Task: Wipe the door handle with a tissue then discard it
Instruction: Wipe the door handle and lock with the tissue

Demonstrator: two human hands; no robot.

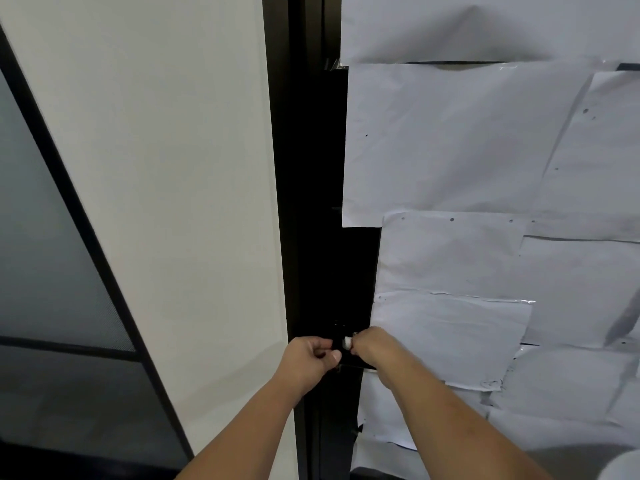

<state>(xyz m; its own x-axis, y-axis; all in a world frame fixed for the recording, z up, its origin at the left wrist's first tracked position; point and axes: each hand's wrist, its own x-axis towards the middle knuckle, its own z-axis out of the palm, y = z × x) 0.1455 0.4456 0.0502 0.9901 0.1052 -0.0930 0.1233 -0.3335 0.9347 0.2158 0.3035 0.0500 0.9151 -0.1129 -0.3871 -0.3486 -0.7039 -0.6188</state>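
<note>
The black door handle (341,332) sits on the dark door frame (311,202), low in the view and hard to make out against the black. My right hand (372,346) is closed around a small white tissue (346,342), pressing it against the handle. My left hand (311,356) is just left of it, fingers curled on the handle's left end, thumb pointing right. Both forearms reach up from the bottom of the view.
White paper sheets (485,150) are taped over the door to the right. A plain white wall (173,168) lies to the left, with a dark-framed frosted glass panel (45,254) at the far left.
</note>
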